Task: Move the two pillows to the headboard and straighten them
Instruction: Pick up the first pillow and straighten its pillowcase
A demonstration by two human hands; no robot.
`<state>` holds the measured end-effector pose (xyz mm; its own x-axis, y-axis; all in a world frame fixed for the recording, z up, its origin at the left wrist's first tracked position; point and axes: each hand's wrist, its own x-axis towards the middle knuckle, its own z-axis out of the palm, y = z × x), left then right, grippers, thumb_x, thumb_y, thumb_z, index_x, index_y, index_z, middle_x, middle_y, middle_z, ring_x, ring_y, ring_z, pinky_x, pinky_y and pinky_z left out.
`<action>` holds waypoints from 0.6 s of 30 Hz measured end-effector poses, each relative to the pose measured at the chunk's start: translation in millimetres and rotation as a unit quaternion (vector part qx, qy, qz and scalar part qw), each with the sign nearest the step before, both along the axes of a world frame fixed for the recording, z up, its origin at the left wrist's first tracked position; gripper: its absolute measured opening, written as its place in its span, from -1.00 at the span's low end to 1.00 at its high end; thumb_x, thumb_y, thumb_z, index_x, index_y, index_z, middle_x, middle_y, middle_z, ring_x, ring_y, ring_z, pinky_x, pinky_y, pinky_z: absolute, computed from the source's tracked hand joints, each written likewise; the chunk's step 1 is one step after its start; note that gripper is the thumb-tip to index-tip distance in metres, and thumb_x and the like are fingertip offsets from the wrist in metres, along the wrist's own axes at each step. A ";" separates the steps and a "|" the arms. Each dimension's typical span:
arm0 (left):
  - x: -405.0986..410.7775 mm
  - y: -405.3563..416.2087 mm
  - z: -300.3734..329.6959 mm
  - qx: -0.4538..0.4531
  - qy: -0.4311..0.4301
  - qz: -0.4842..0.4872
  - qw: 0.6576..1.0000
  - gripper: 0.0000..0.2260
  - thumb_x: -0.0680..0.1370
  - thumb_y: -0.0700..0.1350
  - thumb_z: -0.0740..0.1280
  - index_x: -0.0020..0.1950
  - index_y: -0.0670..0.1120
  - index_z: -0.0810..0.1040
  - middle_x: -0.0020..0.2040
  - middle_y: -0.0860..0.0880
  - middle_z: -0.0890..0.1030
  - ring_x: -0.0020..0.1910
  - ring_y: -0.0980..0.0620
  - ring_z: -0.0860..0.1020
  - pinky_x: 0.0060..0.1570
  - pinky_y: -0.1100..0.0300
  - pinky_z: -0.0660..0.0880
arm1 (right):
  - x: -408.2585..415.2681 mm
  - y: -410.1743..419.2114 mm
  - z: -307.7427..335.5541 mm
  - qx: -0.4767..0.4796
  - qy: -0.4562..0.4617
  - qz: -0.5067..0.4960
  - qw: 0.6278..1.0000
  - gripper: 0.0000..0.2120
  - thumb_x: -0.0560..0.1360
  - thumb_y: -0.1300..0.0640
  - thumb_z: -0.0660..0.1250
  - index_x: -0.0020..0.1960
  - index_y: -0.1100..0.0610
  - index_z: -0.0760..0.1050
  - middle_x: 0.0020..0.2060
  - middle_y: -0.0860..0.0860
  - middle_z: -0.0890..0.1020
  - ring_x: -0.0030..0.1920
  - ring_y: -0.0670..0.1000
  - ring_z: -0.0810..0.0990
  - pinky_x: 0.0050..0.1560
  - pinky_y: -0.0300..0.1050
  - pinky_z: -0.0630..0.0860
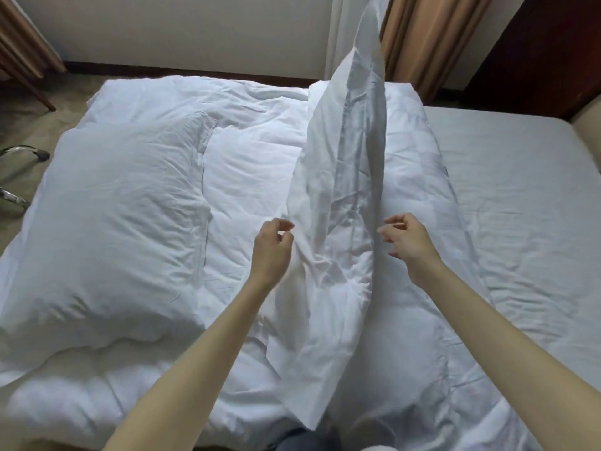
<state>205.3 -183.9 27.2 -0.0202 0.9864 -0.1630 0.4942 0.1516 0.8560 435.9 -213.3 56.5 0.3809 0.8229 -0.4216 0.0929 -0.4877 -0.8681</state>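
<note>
One white pillow [110, 216] lies flat on the rumpled white duvet [253, 164] at the left of the bed. A second white pillow [338, 196] stands on its edge in the middle, tilted away from me, with its top reaching up past the curtain. My left hand [271, 252] is at this pillow's left edge, fingers loosely curled with nothing seen between them. On the other side, my right hand [408, 244] hovers just off the pillow's right face with its fingers spread. Neither hand visibly grips the fabric.
To the right, the bare fitted sheet [507, 177] covers the mattress up to a beige padded edge [587, 122]. Dark wood panelling [536, 50] and a tan curtain [432, 37] stand behind. Wooden legs [29, 79] and a metal chair base [19, 154] sit on the carpet at left.
</note>
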 end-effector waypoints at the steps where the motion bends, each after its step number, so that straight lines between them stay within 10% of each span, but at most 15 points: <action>1: -0.7 5.8 -5.9 -0.009 0.012 0.008 1.000 -0.77 0.53 -0.26 0.20 0.13 -0.17 0.57 0.14 -0.12 0.55 0.02 -0.05 0.55 0.07 0.16 0.44 | -1.2 1.8 -4.6 -0.006 -0.004 0.000 1.000 -0.82 0.48 0.14 0.34 0.04 0.09 0.39 -0.15 -0.03 0.49 -0.12 0.01 0.49 -0.09 -0.06 0.45; 8: 8.5 50.4 -62.6 -0.112 0.148 -0.048 0.981 -0.66 0.58 -0.10 0.14 0.34 -0.12 0.40 0.34 -0.14 0.40 0.25 -0.12 0.44 0.18 0.02 0.36 | 11.4 6.3 -59.4 -0.111 -0.017 -0.030 0.993 -0.18 0.47 -0.14 0.32 0.51 0.20 -0.01 0.49 0.16 0.18 0.46 0.16 0.24 0.43 0.14 0.25; 14: 25.9 69.0 -112.8 -0.194 0.270 -0.111 0.937 -0.49 0.59 0.10 0.11 0.45 -0.16 0.23 0.41 -0.20 0.31 0.36 -0.23 0.30 0.25 -0.13 0.28 | 45.6 -12.2 -102.5 -0.157 0.044 -0.153 0.975 -0.04 0.47 -0.06 0.36 0.51 0.30 -0.22 0.52 0.17 0.13 0.45 0.16 0.28 0.43 0.11 0.28; 18: 38.3 92.7 -132.6 -0.214 0.285 -0.111 0.928 -0.30 0.54 0.27 0.13 0.51 -0.17 0.12 0.47 -0.21 0.25 0.42 -0.24 0.26 0.32 -0.14 0.22 | 61.5 -9.0 -125.7 -0.176 0.102 -0.147 0.968 -0.06 0.41 -0.07 0.44 0.50 0.33 -0.02 0.45 0.18 0.29 0.37 0.18 0.42 0.35 0.15 0.38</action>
<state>243.6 -91.2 -105.4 -0.0279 0.8244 -0.5653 0.9074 0.2581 0.3316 497.4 -222.3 -69.2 0.4564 0.4824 -0.7476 -0.2513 -0.7362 -0.6284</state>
